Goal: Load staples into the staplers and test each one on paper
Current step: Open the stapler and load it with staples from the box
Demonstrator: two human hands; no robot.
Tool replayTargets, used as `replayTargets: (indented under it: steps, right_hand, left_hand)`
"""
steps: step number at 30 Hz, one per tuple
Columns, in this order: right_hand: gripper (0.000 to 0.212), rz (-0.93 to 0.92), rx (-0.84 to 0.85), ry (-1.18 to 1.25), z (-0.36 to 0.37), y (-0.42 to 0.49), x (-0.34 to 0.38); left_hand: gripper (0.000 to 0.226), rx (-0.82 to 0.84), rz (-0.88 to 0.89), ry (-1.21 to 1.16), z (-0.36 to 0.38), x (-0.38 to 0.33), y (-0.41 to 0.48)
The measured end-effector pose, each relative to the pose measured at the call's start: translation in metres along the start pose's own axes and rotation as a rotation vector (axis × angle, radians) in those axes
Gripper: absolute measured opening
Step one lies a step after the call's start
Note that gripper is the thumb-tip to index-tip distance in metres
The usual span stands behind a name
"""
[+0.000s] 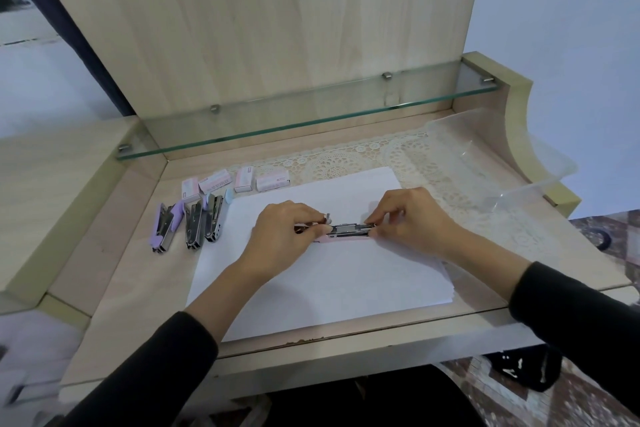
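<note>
**Mid-load: pink stapler opened flat on the paper**

Currently the pink stapler (346, 234) lies opened out on the paper stack (322, 274), near the stack's centre, its metal magazine facing up. The left hand (280, 229) pinches the stapler's left end, fingers closed on it; a small silvery piece shows just above those fingertips, possibly a strip of staples, though it is too small to tell. The right hand (408, 218) grips the right end, thumb and forefinger clamped on the channel.

Judging by its build, the stapler is light and rigid, with smooth metal that could slip and a sprung pusher that may snap back; holding it by the plastic base and the channel sides looks safest. Staple strips are brittle and break if bent.

Left of the paper stack rest 3 more staplers (188, 224), also lying open, and 4 staple boxes (235, 182) sit just beyond the stack's far-left corner. Whether the magazine already holds staples is hidden by the fingers. A clear plastic tray (502, 163) lies beyond the stack's far-right corner.
</note>
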State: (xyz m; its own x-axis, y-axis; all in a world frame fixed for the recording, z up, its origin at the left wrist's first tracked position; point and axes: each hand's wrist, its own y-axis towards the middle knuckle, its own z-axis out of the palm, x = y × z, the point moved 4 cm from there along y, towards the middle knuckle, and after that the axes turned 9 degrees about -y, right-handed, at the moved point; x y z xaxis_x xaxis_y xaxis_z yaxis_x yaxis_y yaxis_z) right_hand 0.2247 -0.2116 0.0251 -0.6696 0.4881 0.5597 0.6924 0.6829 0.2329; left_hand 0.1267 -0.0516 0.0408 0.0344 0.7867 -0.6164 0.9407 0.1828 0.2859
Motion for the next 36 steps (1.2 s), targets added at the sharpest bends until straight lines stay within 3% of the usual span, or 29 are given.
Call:
replayTargets:
  steps: [7,10,18,22,30,36]
  right_hand:
    - [0.012,-0.008,-0.006,-0.005,0.002,0.0,0.002]
    - [0.011,0.001,-0.008,0.001,0.003,0.001,0.001]
    - [0.013,-0.003,0.001,0.01,0.004,0.001,-0.001]
    - [0.012,-0.005,0.007,-0.005,0.004,0.002,0.0]
    - [0.01,-0.005,0.029,-0.038,0.004,0.001,0.004]
    - [0.008,-0.061,0.037,-0.051,0.004,0.0,0.009]
  left_hand:
    - [0.028,0.211,0.14,0.488,0.008,-0.019,0.007]
    - [0.03,0.234,0.116,0.549,0.009,-0.021,0.008]
    - [0.025,0.225,0.065,0.361,0.01,-0.015,0.005]
    - [0.019,0.139,0.071,0.247,0.01,-0.012,0.001]
    - [0.022,0.044,0.04,0.241,0.013,-0.011,0.001]
    - [0.02,-0.076,0.115,0.082,0.014,-0.009,-0.005]
